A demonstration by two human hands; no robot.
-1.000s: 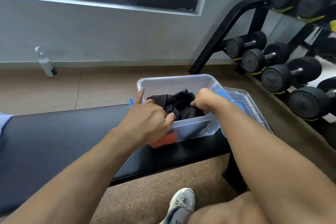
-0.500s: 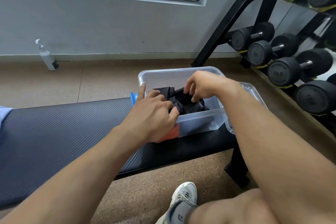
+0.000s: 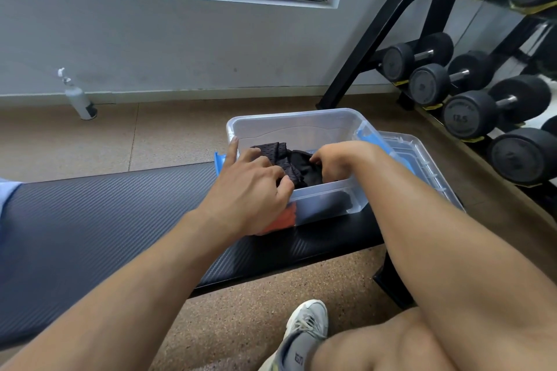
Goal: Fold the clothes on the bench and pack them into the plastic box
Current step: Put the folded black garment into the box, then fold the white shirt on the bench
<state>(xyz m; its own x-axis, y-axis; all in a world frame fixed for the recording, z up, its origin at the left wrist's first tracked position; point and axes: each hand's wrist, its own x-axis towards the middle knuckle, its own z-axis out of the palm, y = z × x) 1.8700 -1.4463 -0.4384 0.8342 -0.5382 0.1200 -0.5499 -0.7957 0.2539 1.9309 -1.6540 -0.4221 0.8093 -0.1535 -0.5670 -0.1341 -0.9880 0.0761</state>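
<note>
Two hands: both reach into the plastic box (image 3: 301,120) at the right end of the bench (image 3: 90,220).
Left hand (image 3: 253,187): its grip is curled on the black mesh garment (image 3: 286,159) at the box's near left corner, index finger stretched out along the left rim.
Right hand (image 3: 337,159): its fingers bend down into the dark cloth near the middle of the box; the fingertips are hidden, so I cannot tell whether this grip pinches the cloth or only presses it.
Black mesh garment: bunched inside the box, between the two hands.
Orange cloth (image 3: 283,218): seen through the clear near wall, low in the box under the left hand.
Lid (image 3: 422,156): clear, with a blue clip, just beside the box's right side past the bench's end.
Light blue cloth (image 3: 7,193): a scrap at the bench's far left edge.
Floor: a spray bottle (image 3: 77,96) by the wall; a dumbbell rack (image 3: 470,93) to the right; a grey shoe (image 3: 301,337) near the bench's front edge.
</note>
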